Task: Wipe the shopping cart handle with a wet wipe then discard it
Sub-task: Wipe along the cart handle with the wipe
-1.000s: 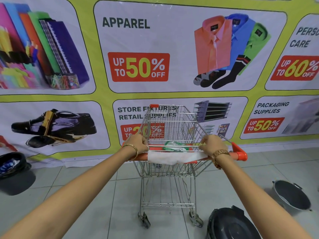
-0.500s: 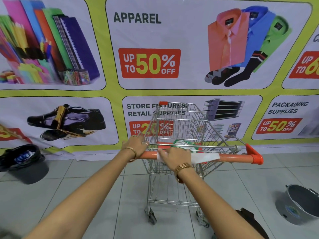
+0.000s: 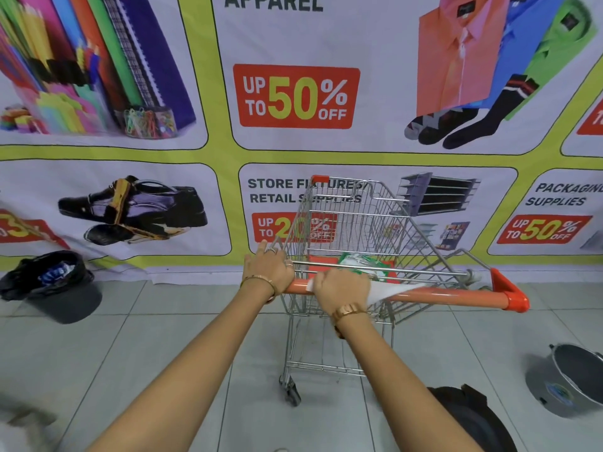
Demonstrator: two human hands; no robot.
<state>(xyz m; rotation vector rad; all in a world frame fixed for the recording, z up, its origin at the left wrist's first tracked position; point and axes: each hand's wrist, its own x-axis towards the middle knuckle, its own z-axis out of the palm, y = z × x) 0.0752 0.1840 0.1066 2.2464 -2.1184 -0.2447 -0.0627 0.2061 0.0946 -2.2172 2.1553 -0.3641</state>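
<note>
A wire shopping cart (image 3: 352,223) stands in front of me with an orange handle (image 3: 450,293) running across. My left hand (image 3: 269,269) grips the handle's left end. Right beside it, my right hand (image 3: 342,285) presses a white wet wipe (image 3: 390,290) around the bar; the wipe's loose end trails to the right. A green and white wipes pack (image 3: 362,264) lies on the cart's child seat behind the handle.
A dark bin lined with a black bag (image 3: 55,285) stands on the floor at the left by the banner wall. A grey bucket (image 3: 567,380) lies at the right. Another black bin (image 3: 473,419) sits just under my right forearm.
My right hand has slid the wipe along the handle from its right part to the left, ending next to my left hand. My view has shifted left.
</note>
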